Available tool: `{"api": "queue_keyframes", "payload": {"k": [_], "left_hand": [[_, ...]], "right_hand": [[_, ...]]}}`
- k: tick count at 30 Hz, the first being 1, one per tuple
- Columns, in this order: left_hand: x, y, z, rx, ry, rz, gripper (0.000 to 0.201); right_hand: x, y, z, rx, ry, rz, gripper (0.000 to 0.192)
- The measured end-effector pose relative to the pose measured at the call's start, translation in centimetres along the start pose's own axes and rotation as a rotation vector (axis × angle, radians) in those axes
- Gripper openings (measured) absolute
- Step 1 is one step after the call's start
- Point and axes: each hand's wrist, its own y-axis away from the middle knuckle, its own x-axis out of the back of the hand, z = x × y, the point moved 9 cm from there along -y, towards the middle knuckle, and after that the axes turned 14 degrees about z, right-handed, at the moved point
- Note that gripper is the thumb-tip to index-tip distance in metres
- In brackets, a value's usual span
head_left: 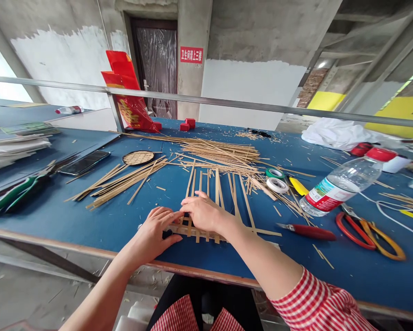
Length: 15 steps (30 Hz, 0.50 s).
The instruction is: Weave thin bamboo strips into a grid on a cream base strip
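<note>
A small lattice of flat bamboo strips (217,186) lies near the table's front edge, several lengthwise strips crossed by others at the near end. My left hand (159,230) is at the lattice's left edge, thumb and fingers around the ends of the crosswise strips. Reaching over the lattice, my right hand (204,212) has its fingers bent down onto the strips, its fingertips close to my left index finger. What lies under the right palm is hidden. Right of the lattice lies a red-handled knife (309,231).
Loose bamboo strips (223,154) are heaped behind the lattice, with another bundle (123,184) at left. Around them are a phone (85,162), green-handled pliers (18,195), a round woven piece (138,157), tape rolls (277,185), a water bottle (344,184) and scissors (370,232).
</note>
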Motion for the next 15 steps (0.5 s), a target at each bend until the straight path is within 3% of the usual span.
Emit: {"api": "queue_keyframes", "payload": {"k": [15], "left_hand": [[-0.14,-0.26,-0.35,0.016,-0.003,0.006,0.031]], "right_hand": [[-0.07,0.44,-0.11,0.006,-0.040,0.048,0.034]]}}
